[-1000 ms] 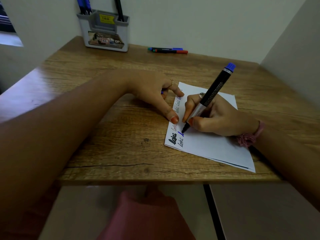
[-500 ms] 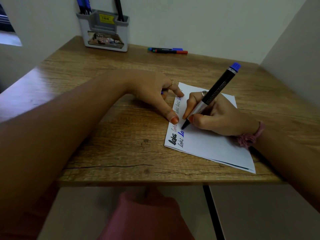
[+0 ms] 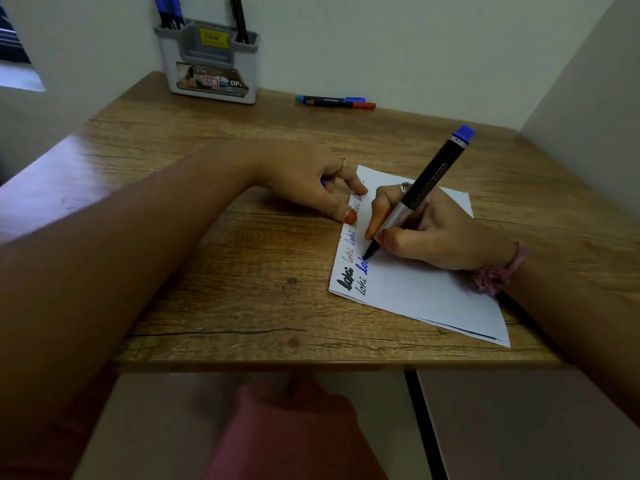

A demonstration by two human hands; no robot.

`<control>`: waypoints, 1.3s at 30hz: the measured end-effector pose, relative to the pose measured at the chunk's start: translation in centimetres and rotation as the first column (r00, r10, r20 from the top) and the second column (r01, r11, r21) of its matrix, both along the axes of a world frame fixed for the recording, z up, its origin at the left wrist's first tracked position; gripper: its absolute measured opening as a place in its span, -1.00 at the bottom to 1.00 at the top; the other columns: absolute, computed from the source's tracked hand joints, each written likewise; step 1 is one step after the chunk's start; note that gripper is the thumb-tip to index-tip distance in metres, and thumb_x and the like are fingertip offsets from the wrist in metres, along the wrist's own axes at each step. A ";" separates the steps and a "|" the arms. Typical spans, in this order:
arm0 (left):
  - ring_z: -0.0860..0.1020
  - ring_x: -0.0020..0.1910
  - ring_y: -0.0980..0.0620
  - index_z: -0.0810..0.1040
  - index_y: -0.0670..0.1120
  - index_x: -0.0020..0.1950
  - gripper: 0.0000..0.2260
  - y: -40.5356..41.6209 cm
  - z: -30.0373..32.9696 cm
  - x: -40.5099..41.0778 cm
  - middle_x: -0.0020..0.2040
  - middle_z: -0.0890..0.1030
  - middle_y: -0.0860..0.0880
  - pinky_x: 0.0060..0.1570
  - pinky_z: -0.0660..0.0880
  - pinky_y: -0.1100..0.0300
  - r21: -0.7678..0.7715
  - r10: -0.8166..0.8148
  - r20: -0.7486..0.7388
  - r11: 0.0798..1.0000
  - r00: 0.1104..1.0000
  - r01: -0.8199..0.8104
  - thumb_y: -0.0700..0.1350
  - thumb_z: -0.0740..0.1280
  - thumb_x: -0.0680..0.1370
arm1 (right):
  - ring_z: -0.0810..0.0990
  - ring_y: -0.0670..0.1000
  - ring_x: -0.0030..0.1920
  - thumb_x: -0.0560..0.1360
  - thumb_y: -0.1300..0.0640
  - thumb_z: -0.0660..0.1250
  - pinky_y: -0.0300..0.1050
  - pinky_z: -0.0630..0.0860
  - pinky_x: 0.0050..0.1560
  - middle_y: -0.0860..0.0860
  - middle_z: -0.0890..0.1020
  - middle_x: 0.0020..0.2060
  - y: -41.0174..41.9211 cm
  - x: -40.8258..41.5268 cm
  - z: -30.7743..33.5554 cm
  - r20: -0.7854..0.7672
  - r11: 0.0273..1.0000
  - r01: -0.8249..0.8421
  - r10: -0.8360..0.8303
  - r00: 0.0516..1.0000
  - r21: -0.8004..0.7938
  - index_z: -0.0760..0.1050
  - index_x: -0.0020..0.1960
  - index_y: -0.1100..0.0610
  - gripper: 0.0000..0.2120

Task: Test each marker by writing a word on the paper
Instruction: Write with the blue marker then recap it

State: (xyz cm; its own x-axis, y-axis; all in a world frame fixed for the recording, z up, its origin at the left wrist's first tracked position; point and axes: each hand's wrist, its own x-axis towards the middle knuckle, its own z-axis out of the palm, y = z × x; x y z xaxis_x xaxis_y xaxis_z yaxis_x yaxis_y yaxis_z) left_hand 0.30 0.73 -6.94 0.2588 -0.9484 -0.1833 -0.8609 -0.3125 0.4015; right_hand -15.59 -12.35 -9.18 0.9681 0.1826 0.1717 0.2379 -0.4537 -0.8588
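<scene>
Right hand (image 3: 440, 233) had a closed grip low on the blue marker (image 3: 420, 192), tip on the paper (image 3: 426, 292) at center-right of the frame. Looked light and stiff, so holding near the tip seemed best. Left hand (image 3: 304, 181) pinned the thin sheet to the desk (image 3: 221, 271), fingers curled on something blue I couldn't make out.

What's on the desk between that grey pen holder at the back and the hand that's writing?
Only bare wood. In the head view, the stretch of desk from the pen holder to the right hand holds nothing; the two loose markers lie off to the side.

I can't see what the left hand (image 3: 304, 178) hides, only a blue bit under its fingers (image 3: 348, 213). The pen holder's (image 3: 211, 69) pens (image 3: 239, 15) run off the top edge. The far words on the paper (image 3: 433, 292) are too small to read.
</scene>
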 end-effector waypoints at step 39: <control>0.40 0.22 0.22 0.10 -0.03 0.52 -0.40 0.6 0.3 -0.1 0.33 0.35 0.05 0.08 0.36 0.45 -0.373 0.182 -0.279 0.884 0.943 -0.281 -0.11 0.30 0.54 | 0.57 -0.08 -0.32 0.39 0.20 0.16 -0.25 0.51 -0.27 -0.01 0.63 -0.32 -2.8 5.6 4.2 0.030 0.873 0.288 -0.325 0.945 0.394 0.52 -0.16 0.17 -0.83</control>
State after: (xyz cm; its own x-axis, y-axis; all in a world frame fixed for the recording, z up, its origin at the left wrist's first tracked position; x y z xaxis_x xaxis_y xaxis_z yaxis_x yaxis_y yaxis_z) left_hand 0.20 1.30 -6.64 0.4779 -0.8703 0.1190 -0.6518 -0.2605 0.7123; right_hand -10.03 -15.19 -4.98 0.9411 -0.2176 0.2587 0.2268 -0.1611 -0.9605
